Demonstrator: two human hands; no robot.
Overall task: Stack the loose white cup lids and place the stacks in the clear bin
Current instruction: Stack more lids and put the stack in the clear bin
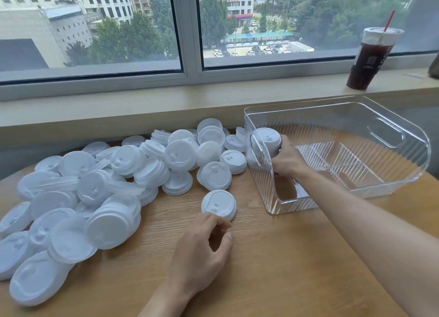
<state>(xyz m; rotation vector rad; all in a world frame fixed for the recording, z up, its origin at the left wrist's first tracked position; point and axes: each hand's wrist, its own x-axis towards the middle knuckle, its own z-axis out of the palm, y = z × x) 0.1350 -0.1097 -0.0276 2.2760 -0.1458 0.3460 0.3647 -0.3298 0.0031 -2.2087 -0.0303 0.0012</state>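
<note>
Placing looks under way: right hand (286, 160) fingers grip a stack of lids (266, 142) inside the clear bin (401, 172), left hand (204, 250) fingers half-curled, empty, touching a lone lid (219, 205), loose lids (95, 193) heaped left on the desk (273, 269); next, release upright.

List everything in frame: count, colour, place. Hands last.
loose lids: dozens, too many to count, white, heaped on table's left half
single lid: one, white, apart from the heap, by left fingertips
lid stack: one, white, inside bin's left end, in right grip
clear bin: one, transparent, ribbed, table right
iced drink: one, dark, red straw, on windowsill right
table: one, light wood
left hand: on table, loosely curled, touching the single lid's edge
right hand: reaching into bin, holding stack
</note>
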